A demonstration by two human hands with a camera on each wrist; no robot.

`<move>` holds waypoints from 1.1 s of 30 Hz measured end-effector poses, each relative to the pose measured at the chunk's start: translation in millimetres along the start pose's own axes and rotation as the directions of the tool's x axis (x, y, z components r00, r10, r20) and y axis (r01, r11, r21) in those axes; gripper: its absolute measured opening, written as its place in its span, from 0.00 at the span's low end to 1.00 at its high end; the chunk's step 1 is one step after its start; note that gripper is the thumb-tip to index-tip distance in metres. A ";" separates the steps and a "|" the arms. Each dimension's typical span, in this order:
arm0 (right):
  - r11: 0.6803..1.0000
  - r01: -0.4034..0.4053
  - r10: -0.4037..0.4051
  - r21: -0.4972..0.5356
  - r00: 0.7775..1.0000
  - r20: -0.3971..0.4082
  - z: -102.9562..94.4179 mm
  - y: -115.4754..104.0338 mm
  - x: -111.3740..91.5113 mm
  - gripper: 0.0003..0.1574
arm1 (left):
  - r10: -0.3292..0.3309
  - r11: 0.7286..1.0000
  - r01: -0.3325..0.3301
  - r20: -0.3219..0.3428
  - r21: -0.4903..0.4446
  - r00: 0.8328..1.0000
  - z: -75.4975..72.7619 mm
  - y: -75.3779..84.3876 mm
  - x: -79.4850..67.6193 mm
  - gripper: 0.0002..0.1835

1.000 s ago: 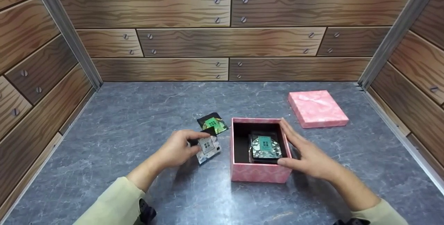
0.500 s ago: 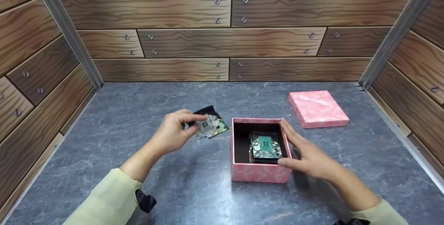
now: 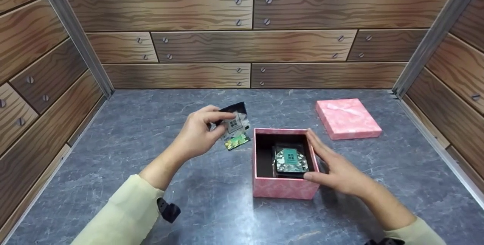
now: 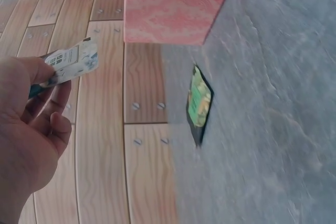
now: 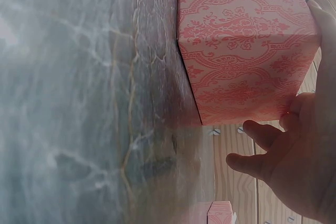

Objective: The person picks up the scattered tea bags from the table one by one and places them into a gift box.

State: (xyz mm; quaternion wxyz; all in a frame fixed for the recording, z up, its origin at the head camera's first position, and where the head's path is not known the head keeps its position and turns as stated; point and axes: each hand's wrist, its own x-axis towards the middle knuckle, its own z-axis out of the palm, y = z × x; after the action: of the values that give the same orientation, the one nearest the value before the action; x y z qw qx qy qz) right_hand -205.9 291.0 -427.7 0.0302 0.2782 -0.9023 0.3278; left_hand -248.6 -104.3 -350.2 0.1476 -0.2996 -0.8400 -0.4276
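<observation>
My left hand (image 3: 196,133) pinches a flat sachet (image 3: 235,123), black at the top with a silvery white patterned front, between thumb and fingers. It is raised off the table, as the left wrist view (image 4: 79,61) shows. Below lies a black sachet with a green and yellow front (image 4: 199,100), partly hidden in the head view. My right hand (image 3: 336,169) holds the right side of an open pink box (image 3: 285,188), thumb at the front corner and fingers toward the back corner. Inside the box rests a sachet with a teal label (image 3: 290,158), above other dark packets.
A pink lid with a bow print (image 3: 348,118) lies behind and right of the box. The grey marbled table (image 3: 159,105) meets wood-print walls (image 3: 204,46) at the back and both sides.
My left hand has lifted the silvery white sachet and carried it away from me, beyond the green one, tilting its black end up. The right hand and the box have stayed put.
</observation>
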 end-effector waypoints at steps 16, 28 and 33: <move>1.000 -0.005 0.005 -0.019 1.000 -0.002 0.3 0.4 0.1 0.66 | 0.004 0.996 -0.006 -0.019 -0.089 1.000 41.3 21.8 19.6 0.23; 1.000 0.011 -0.011 -0.010 1.000 0.003 0.2 -0.1 1.1 0.65 | 0.025 0.996 -0.022 0.036 -0.088 0.999 64.1 25.5 20.4 0.20; 1.000 0.000 0.000 -0.004 1.000 0.005 -0.3 -0.3 0.1 0.65 | 0.009 0.995 -0.004 0.057 -0.099 0.998 73.0 27.8 21.1 0.18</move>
State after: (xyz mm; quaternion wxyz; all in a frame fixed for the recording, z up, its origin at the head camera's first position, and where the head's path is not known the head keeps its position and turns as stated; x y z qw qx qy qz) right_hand -205.8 290.9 -427.2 0.0286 0.2788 -0.9030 0.3256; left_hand -246.8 -24.9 -365.2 0.1098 -0.3213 -0.8208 -0.4593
